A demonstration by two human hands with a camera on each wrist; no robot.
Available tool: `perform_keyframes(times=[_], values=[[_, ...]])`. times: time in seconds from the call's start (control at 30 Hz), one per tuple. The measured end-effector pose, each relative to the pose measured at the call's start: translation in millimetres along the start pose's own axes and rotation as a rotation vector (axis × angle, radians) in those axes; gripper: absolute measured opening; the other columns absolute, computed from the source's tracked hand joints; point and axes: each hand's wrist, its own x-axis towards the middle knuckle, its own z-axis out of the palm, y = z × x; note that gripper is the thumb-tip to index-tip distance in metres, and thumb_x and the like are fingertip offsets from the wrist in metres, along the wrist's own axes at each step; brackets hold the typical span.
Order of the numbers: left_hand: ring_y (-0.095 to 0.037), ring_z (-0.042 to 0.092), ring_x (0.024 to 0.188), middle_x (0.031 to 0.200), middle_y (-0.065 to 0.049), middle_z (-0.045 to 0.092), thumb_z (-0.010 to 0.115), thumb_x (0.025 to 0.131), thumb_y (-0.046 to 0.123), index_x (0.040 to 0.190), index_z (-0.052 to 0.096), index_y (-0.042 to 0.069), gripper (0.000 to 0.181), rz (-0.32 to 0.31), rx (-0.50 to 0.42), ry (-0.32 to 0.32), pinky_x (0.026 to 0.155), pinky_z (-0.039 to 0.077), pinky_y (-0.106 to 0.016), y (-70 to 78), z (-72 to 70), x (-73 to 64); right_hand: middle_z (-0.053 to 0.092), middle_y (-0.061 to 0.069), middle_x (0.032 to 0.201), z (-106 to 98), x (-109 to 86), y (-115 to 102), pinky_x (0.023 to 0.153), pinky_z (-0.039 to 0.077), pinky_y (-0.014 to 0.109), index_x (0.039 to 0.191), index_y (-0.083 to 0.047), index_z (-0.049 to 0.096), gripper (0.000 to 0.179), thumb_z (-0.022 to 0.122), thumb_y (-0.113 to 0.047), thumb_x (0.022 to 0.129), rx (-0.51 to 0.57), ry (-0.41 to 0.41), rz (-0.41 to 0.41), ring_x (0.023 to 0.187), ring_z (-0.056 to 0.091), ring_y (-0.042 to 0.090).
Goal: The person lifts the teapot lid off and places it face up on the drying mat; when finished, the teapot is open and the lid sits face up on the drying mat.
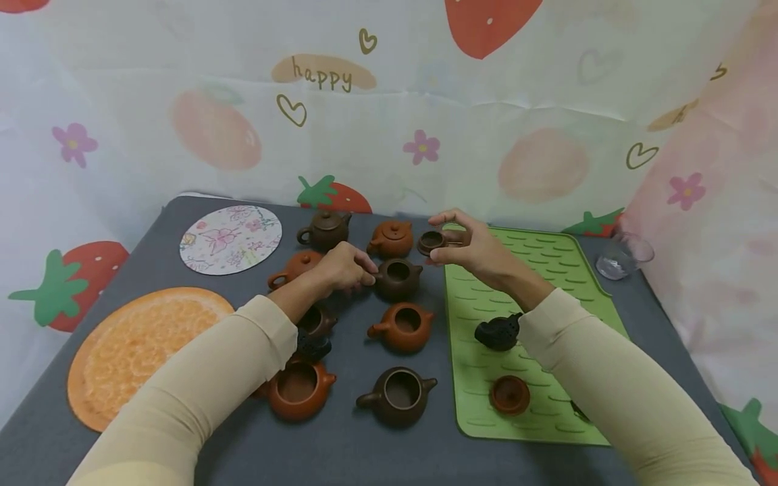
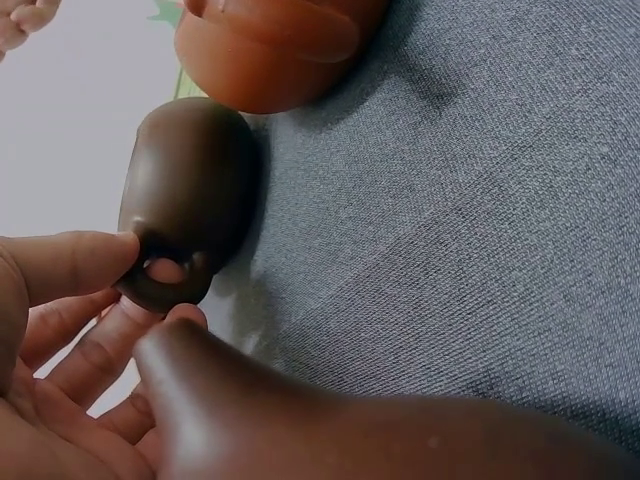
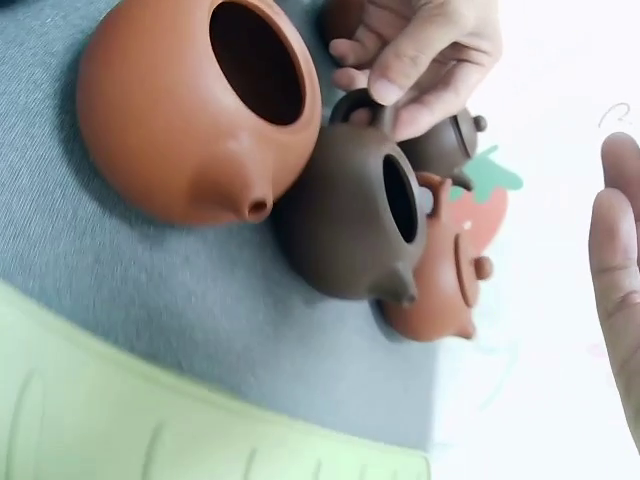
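Note:
My left hand pinches the loop handle of a lidless dark brown teapot, which stands in the middle of the grey cloth. Thumb and fingers close on that handle in the left wrist view too, with the teapot beyond them. Up and to the right, my right hand holds a small dark brown lid between thumb and fingers, its hollow underside facing up. In the right wrist view the lid is out of sight, and the open mouth of the dark teapot shows.
Behind stand a lidded orange teapot and a lidded dark teapot. Nearer are lidless teapots, one orange, one dark. A green mat bears an orange lid and a black bird-shaped piece. A glass stands far right.

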Motion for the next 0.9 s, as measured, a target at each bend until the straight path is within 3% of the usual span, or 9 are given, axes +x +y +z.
perform_keyframes(times=[0.1, 0.33, 0.67, 0.9], values=[[-0.033, 0.061, 0.080, 0.092, -0.012, 0.065, 0.068, 0.090, 0.006, 0.102, 0.073, 0.004, 0.013, 0.005, -0.003, -0.002, 0.067, 0.051, -0.044, 0.4, -0.6, -0.9, 0.058, 0.024, 0.115, -5.4, -7.4, -5.9, 0.087, 0.049, 0.046, 0.132, -0.002, 0.049, 0.044, 0.065, 0.000, 0.091, -0.095, 0.003, -0.003, 0.100, 0.061, 0.036], [-0.031, 0.061, 0.080, 0.093, -0.012, 0.064, 0.068, 0.090, 0.005, 0.103, 0.072, 0.004, 0.014, 0.006, -0.007, -0.005, 0.067, 0.051, -0.043, 0.4, -0.5, -2.0, 0.058, 0.017, 0.110, -23.4, -25.5, -18.6, 0.079, 0.050, 0.040, 0.129, -0.003, 0.049, 0.038, 0.064, -0.007, 0.094, -0.241, -0.027, -0.028, 0.096, 0.056, 0.030], [-0.032, 0.062, 0.080, 0.094, -0.011, 0.065, 0.068, 0.090, 0.005, 0.103, 0.072, 0.004, 0.013, 0.011, 0.005, 0.004, 0.067, 0.051, -0.043, 1.3, 0.5, -2.0, 0.059, 0.017, 0.112, -42.1, -51.8, -32.5, 0.079, 0.048, 0.042, 0.125, -0.005, 0.051, 0.039, 0.069, -0.013, 0.092, -0.447, 0.061, 0.063, 0.097, 0.057, 0.030], [-0.033, 0.061, 0.080, 0.090, -0.011, 0.065, 0.069, 0.090, 0.006, 0.101, 0.072, 0.005, 0.011, 0.013, 0.006, 0.004, 0.067, 0.051, -0.044, 0.5, 0.7, -1.2, 0.059, 0.013, 0.119, -52.3, -65.6, -31.2, 0.080, 0.048, 0.041, 0.130, -0.007, 0.053, 0.042, 0.069, -0.014, 0.092, -0.512, 0.088, 0.070, 0.107, 0.057, 0.025]])
